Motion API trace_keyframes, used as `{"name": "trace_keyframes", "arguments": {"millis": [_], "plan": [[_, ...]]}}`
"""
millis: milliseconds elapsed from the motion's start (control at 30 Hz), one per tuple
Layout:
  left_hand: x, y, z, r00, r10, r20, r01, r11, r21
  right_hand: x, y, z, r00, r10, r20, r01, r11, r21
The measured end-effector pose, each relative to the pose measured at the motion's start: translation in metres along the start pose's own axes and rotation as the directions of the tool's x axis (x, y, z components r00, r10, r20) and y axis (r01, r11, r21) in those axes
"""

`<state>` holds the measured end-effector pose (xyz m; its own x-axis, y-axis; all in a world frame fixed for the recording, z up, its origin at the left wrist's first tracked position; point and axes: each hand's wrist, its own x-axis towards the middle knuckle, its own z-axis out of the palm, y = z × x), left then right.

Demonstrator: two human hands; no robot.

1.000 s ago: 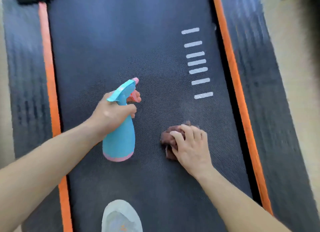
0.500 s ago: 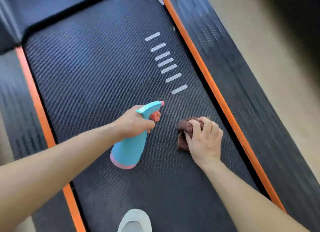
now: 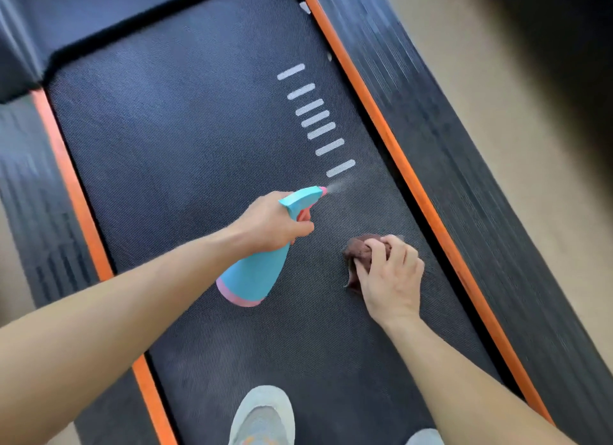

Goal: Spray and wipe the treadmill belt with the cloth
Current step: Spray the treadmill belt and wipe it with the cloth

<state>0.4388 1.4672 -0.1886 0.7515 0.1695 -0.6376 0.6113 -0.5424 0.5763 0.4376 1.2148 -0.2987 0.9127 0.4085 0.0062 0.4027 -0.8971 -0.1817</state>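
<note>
Left hand (image 3: pixel 270 222) squeezes the spray bottle (image 3: pixel 257 265), mist landing just beyond the cloth (image 3: pixel 360 250). Right hand (image 3: pixel 389 278) clutches that cloth on the belt (image 3: pixel 185 139), nearer the wet patch.

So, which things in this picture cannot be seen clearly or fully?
- Cloth: head view, mostly covered by the right hand.
- Bottle trigger: hidden by the left hand.
- Two shoes: cut off by the bottom edge.
- Top right corner: a dark blurred shape, unreadable.
- Wet area on the belt: too faint to tell.
</note>
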Motion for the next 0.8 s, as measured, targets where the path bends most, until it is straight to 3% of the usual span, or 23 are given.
{"name": "trace_keyframes", "arguments": {"millis": [100,233,433,567,800], "plan": [[-0.008,-0.009,0.003,0.999,-0.01,-0.039,0.01,1.0,0.006,-0.001,-0.004,0.0,1.0,0.0,0.004,0.0,1.0,0.012],[-0.022,-0.027,0.003,0.998,-0.049,0.045,0.053,0.995,-0.088,0.0,-0.003,0.001,1.0,-0.011,0.002,0.011,1.0,0.0],[-0.038,-0.054,0.008,0.984,-0.168,-0.059,0.165,0.985,-0.05,-0.001,-0.002,0.002,1.0,-0.019,-0.007,0.019,1.0,0.009],[-0.039,-0.052,0.007,0.992,-0.118,0.042,0.123,0.983,-0.135,0.0,-0.001,0.003,1.0,-0.014,0.004,0.013,1.0,0.02],[-0.028,-0.046,0.013,0.996,-0.087,0.009,0.087,0.988,-0.128,0.001,-0.001,0.007,1.0,-0.006,-0.003,0.006,1.0,0.022]]}}
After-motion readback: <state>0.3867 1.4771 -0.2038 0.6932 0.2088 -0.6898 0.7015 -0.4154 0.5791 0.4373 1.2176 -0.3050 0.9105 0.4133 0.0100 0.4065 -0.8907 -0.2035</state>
